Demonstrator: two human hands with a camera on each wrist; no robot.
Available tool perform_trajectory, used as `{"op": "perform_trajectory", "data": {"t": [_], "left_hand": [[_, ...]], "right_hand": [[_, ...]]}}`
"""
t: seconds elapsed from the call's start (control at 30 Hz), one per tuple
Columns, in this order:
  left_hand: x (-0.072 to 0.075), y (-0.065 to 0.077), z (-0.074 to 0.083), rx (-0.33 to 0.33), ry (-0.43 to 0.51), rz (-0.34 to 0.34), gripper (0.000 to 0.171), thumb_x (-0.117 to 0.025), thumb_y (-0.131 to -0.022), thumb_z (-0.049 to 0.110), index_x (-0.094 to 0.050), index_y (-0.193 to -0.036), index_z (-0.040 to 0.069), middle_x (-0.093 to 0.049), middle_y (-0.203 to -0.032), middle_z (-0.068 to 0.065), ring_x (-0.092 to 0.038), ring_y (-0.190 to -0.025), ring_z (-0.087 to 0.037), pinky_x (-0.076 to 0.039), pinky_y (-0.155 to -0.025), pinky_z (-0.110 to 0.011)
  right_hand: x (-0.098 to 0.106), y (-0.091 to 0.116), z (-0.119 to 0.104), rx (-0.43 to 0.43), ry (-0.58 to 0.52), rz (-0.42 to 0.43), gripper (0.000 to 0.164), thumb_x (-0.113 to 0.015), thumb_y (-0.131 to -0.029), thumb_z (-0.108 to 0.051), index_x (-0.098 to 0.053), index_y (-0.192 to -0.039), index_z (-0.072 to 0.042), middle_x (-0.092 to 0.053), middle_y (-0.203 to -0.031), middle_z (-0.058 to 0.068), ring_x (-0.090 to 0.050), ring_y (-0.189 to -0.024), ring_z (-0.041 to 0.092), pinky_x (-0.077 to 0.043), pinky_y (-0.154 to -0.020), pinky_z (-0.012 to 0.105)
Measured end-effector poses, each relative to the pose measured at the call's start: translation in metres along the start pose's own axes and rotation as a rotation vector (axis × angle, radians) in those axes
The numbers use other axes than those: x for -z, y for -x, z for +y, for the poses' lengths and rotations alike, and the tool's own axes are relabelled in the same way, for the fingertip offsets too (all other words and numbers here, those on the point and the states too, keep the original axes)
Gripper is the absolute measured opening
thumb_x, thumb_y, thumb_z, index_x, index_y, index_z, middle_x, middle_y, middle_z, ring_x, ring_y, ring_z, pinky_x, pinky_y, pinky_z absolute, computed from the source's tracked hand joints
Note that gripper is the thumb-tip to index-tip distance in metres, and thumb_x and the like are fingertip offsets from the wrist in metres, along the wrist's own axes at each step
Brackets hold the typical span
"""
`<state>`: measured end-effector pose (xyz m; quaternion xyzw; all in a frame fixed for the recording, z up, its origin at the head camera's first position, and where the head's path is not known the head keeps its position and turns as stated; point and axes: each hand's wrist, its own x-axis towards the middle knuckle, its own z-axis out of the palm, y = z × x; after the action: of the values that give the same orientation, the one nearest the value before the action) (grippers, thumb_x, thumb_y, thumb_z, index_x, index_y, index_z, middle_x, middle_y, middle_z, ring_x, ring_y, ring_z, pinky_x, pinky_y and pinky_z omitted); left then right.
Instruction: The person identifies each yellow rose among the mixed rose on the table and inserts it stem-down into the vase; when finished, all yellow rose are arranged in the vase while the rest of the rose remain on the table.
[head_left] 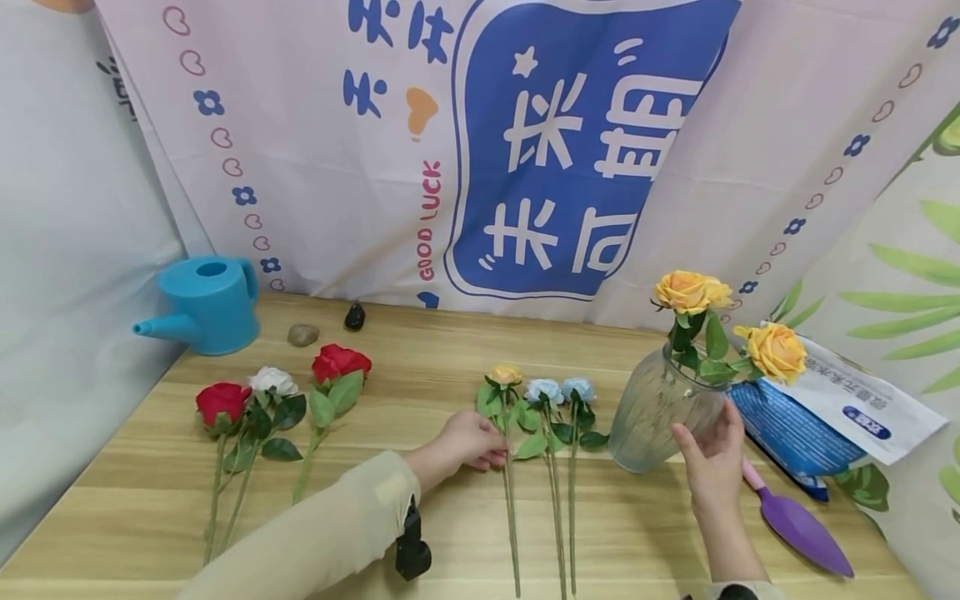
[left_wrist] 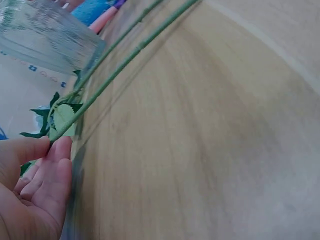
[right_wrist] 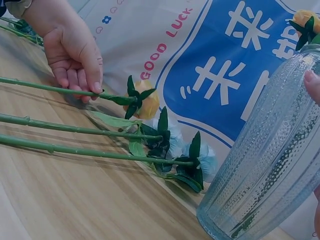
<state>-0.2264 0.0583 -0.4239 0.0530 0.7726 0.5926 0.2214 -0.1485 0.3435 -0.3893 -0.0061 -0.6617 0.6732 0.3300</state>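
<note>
My left hand (head_left: 467, 442) pinches the stem of a yellow rose (head_left: 506, 375) just below its leaves, thumb against fingers; the left wrist view shows the green stem (left_wrist: 117, 69) running out from the fingertips. Two light blue roses (head_left: 544, 392) lie right beside it, stems toward me. With my right hand (head_left: 716, 467) I hold a clear ribbed glass vase (head_left: 643, 417) from its right side, thumb on the near face. The vase leans to the right. Two yellow roses (head_left: 692, 291) stand in it, one drooping over the rim. Only part of the right hand shows in the right wrist view.
At left lie two red roses (head_left: 222, 403) and a white rose (head_left: 273, 381). Behind them are a blue watering can (head_left: 210, 304), a grey stone (head_left: 303, 335) and a black stone (head_left: 355, 317). Right of the vase are a blue-and-white packet (head_left: 802, 433) and a purple trowel (head_left: 804, 529).
</note>
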Motion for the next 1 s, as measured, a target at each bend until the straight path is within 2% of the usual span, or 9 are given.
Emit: {"op": "perform_trajectory", "data": {"t": [0.27, 0.37, 0.47, 0.57, 0.77, 1.0], "left_hand": [[0.007, -0.001, 0.006, -0.017, 0.188, 0.030, 0.008, -0.063, -0.081, 0.004, -0.061, -0.081, -0.003, -0.065, -0.071, -0.006, -0.061, -0.059, -0.010, -0.054, -0.059, -0.027], [0.010, -0.001, 0.013, -0.047, 0.244, 0.029, 0.010, -0.063, -0.082, 0.004, -0.061, -0.086, -0.004, -0.066, -0.073, -0.009, -0.061, -0.061, -0.010, -0.054, -0.065, -0.031], [0.011, 0.000, 0.025, -0.093, 0.260, 0.024, 0.012, -0.063, -0.082, 0.005, -0.062, -0.089, -0.004, -0.066, -0.078, -0.013, -0.062, -0.064, -0.012, -0.053, -0.070, -0.035], [0.012, 0.002, 0.042, -0.140, 0.279, 0.014, 0.014, -0.064, -0.082, 0.007, -0.062, -0.091, -0.004, -0.066, -0.084, -0.016, -0.063, -0.068, -0.014, -0.052, -0.075, -0.037], [0.013, 0.008, 0.088, -0.233, 0.330, 0.013, 0.017, -0.065, -0.082, 0.010, -0.063, -0.093, -0.002, -0.066, -0.085, -0.013, -0.064, -0.074, -0.018, -0.053, -0.071, -0.029], [0.014, 0.015, 0.153, -0.416, 0.397, 0.007, 0.019, -0.066, -0.081, 0.011, -0.064, -0.095, -0.001, -0.067, -0.085, -0.011, -0.065, -0.077, -0.019, -0.053, -0.070, -0.029]], "right_hand": [[0.000, 0.000, 0.002, 0.017, -0.002, 0.012, 0.066, -0.057, -0.082, 0.011, -0.026, -0.137, -0.009, -0.040, -0.131, 0.003, -0.036, -0.121, 0.019, -0.036, -0.090, 0.016], [0.000, 0.000, 0.003, 0.011, 0.009, 0.018, 0.066, -0.057, -0.082, 0.010, -0.027, -0.137, -0.010, -0.040, -0.131, 0.004, -0.036, -0.120, 0.019, -0.036, -0.090, 0.016], [-0.001, 0.000, 0.003, 0.007, 0.012, 0.021, 0.066, -0.058, -0.082, 0.009, -0.026, -0.137, -0.010, -0.039, -0.132, 0.004, -0.036, -0.120, 0.020, -0.036, -0.091, 0.016], [-0.001, 0.000, 0.002, 0.004, 0.014, 0.026, 0.066, -0.057, -0.082, 0.009, -0.026, -0.137, -0.010, -0.040, -0.131, 0.004, -0.036, -0.120, 0.019, -0.035, -0.092, 0.017], [-0.001, 0.001, 0.001, 0.007, 0.010, 0.030, 0.064, -0.057, -0.082, 0.010, -0.028, -0.136, -0.010, -0.041, -0.129, 0.002, -0.037, -0.119, 0.018, -0.035, -0.092, 0.017], [-0.001, 0.001, 0.001, -0.007, 0.026, 0.028, 0.065, -0.057, -0.082, 0.010, -0.026, -0.136, -0.009, -0.038, -0.132, 0.003, -0.033, -0.123, 0.019, -0.033, -0.096, 0.018]]}}
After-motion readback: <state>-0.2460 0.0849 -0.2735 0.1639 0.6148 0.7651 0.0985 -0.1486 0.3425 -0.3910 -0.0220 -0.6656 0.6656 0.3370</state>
